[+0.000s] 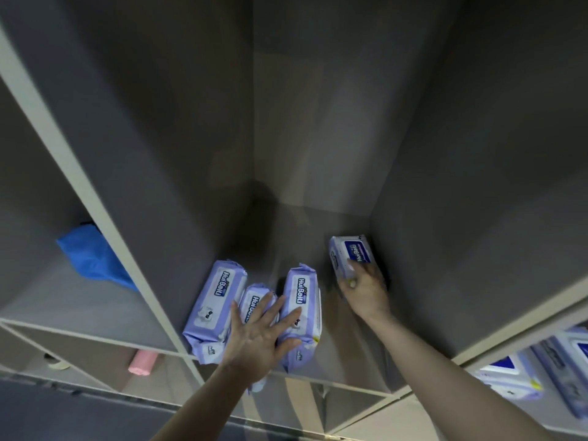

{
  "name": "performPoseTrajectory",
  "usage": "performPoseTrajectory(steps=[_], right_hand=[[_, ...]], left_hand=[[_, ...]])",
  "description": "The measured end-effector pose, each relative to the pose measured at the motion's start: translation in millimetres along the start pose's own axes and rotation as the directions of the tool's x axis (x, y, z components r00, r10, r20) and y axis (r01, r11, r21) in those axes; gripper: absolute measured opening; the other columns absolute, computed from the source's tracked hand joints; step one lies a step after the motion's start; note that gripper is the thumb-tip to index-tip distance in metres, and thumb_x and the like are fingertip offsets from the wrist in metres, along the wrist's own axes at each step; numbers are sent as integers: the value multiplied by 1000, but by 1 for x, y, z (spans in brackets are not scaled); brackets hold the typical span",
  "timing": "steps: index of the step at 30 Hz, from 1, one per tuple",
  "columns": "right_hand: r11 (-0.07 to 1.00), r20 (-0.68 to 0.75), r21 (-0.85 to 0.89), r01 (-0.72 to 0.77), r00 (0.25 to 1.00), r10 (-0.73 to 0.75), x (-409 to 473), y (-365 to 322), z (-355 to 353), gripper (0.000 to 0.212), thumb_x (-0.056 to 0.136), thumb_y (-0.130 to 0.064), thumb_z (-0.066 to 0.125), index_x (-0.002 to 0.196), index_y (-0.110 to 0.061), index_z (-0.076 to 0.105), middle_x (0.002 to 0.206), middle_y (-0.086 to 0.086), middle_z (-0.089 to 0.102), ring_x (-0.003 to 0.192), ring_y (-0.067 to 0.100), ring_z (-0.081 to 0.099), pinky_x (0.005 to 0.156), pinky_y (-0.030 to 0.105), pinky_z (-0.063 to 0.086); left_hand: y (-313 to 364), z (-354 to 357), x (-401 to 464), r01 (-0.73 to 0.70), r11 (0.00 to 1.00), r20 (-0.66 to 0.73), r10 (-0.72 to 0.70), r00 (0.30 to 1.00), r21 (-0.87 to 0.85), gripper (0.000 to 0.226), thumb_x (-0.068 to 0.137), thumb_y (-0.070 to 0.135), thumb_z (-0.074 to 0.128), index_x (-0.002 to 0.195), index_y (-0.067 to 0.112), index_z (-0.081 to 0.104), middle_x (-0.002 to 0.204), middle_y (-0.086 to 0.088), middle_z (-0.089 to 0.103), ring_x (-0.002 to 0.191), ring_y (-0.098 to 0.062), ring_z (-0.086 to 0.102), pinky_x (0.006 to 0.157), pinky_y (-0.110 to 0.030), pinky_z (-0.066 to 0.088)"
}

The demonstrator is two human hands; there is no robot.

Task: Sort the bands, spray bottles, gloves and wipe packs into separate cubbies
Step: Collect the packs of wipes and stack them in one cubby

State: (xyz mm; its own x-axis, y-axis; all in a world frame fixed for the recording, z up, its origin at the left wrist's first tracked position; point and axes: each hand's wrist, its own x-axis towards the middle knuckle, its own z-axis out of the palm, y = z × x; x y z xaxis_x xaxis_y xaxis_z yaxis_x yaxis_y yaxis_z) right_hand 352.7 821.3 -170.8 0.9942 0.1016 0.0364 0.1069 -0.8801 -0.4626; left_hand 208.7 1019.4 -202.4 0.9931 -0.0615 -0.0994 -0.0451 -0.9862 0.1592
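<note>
The left hand (259, 337) lies flat with fingers spread wide, palm down across two wipe packs: the middle pack (254, 305), mostly covered, and the right pack (302, 308), where the thumb side presses its top. A third pack (213, 308) lies just left of them, against the cubby's left wall (152, 237); all three overhang the shelf's front edge (334, 381) a little. Further in, the right hand (362, 292) grips a fourth pack (351, 256), fingers curled around its near end, close to the right wall (445, 249). Between this pack and the three others the floor is bare, as is the back. In the left cubby lies a blue glove (92, 257); below, a pink roll (143, 361)
</note>
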Motion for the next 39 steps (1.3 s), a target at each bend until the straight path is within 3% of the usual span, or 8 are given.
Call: performPoseTrajectory(steps=[4, 13, 19, 23, 26, 30, 33, 39], right_hand=[[976, 95, -130, -176, 977, 189, 26, 14, 6, 79, 82, -40, 62, 149, -26, 23, 149, 12, 26, 133, 33, 31, 107, 41, 33], [924, 123, -305, -232, 952, 280, 28, 21, 16, 92, 76, -59, 58, 150, -35, 9, 129, 17, 39, 112, 35, 46, 98, 36, 38], [944, 184, 134, -301, 944, 275, -18, 23, 15, 86, 72, -45, 70, 145, -41, 26, 127, 11, 48, 112, 30, 53, 95, 32, 44], [606, 310, 647, -462, 886, 345, -64, 33, 14, 44, 78, -22, 69, 117, -37, 58, 100, -2, 70, 89, 23, 67, 85, 40, 55], [421, 516, 680, -601, 799, 308, -84, 36, 13, 27, 84, -18, 64, 112, -17, 64, 103, 8, 72, 89, 26, 68, 77, 40, 57], [540, 408, 674, -505, 863, 298, -76, 36, 9, 26, 87, -12, 61, 112, -14, 68, 94, 2, 73, 88, 21, 68, 80, 31, 51], [590, 387, 668, -454, 889, 247, -68, 24, 9, 45, 87, -16, 64, 125, -36, 52, 108, 0, 70, 94, 18, 67, 87, 32, 52], [570, 366, 691, -444, 895, 254, -64, 25, 13, 63, 86, -13, 67, 142, -26, 41, 112, 3, 65, 96, 20, 65, 91, 34, 50]], left_hand=[[2, 0, 3, 34, 999, 41, -33, 999, -19, 58, 94, 65, 13, 128, 43, 56, 130, 9, 61, 123, -18, 56, 87, -72, 40], [1, -3, 4, 49, 999, 11, -49, 999, 12, 57, 91, 69, 15, 130, 46, 50, 131, 14, 60, 127, -12, 39, 83, -70, 42], [1, -5, 6, 77, 997, 67, -78, 995, 19, 60, 91, 70, 7, 126, 50, 52, 125, 18, 63, 120, -11, 57, 78, -65, 48], [2, -6, 5, 67, 998, 95, -68, 993, 14, 63, 91, 68, 5, 123, 49, 56, 122, 17, 65, 116, -12, 61, 77, -65, 47], [2, -7, 4, 65, 998, 110, -66, 992, 15, 62, 92, 68, 6, 125, 48, 55, 122, 16, 65, 116, -14, 62, 75, -66, 47], [3, -6, 5, 68, 996, 124, -74, 990, 51, 59, 91, 70, 8, 129, 50, 49, 124, 17, 64, 118, -13, 59, 77, -65, 47], [2, -5, 6, 65, 996, 134, -73, 988, 64, 59, 91, 70, 8, 126, 50, 53, 123, 16, 65, 118, -13, 60, 77, -66, 47], [3, -8, 5, 73, 997, 130, -74, 989, 12, 59, 93, 68, 7, 128, 48, 49, 120, 15, 67, 115, -15, 62, 76, -66, 47]])
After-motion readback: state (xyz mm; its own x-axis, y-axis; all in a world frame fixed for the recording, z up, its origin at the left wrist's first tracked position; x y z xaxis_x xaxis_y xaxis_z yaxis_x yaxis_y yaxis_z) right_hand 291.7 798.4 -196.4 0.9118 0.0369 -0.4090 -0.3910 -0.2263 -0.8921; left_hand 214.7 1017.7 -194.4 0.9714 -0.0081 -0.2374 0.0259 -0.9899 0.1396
